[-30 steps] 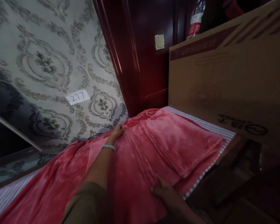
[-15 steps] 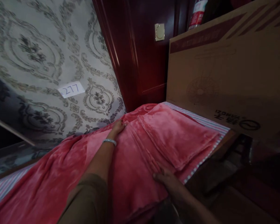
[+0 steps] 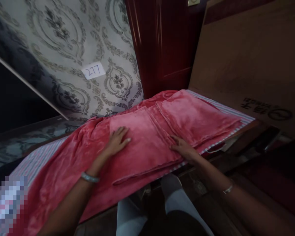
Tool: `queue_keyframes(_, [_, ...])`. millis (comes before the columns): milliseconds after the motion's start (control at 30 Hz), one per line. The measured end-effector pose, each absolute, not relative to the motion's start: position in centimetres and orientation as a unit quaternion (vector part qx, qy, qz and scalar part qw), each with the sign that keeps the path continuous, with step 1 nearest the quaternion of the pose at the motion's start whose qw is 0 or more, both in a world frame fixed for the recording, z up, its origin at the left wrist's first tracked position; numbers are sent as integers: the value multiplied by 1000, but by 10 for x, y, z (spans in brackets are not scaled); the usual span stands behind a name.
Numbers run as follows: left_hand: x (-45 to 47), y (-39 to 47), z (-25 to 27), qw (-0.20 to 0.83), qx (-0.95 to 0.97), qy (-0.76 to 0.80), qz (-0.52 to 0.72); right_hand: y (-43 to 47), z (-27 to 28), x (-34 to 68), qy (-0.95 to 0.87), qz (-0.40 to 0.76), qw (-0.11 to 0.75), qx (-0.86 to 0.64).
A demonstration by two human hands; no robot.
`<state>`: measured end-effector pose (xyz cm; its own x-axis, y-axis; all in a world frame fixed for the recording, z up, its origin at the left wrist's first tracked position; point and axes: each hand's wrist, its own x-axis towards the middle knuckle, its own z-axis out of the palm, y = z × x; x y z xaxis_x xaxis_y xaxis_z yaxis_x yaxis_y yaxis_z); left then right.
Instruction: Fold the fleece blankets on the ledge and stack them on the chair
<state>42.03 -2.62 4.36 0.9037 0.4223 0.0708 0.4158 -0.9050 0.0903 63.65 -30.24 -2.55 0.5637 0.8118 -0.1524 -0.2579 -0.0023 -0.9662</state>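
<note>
Wall (image 3: pixel 71 55): 1 card (image 3: pixel 93 70) | 1 blanket (image 3: pixel 145 150) | left hand (image 3: pixel 115 143): fingers spread | right hand (image 3: pixel 185 149): fingers unclear

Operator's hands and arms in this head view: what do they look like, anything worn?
Both hands are bare, without gloves. The left hand has a broad, pale grey-blue bangle above the wrist. The right hand has a thinner silvery bracelet farther up the arm. No sleeve can be made out.

That head-worn camera peers forward and down across the near plush pink-red blanket (image 3: pixel 142 144) toward the far grey-patterned wall (image 3: pixel 88 49).
</note>
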Motion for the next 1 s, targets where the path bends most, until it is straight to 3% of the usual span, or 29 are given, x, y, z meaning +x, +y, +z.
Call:
queue_keyframes(200, [402,-63,12,8,973,230,19,-305,-24,646,-330,346,583,-656])
queue_keyframes(367, [401,-90,32,65,976,209,14,-313,17,631,-411,134,392,-812])
queue_keyframes(500, [391,-128,42,99,979,176,-1,-290,46,599,-537,3,303,-788])
queue_keyframes(700, [387,-150,37,92,959,267,-8,-248,28,595,-611,54,186,-767])
queue_keyframes(833, [389,-157,21,36,954,299,-1,-236,21,607,-601,56,175,-778])
queue_keyframes(1000, [386,-158,11,39,953,301,4,-181,52,613,-589,31,211,-780])
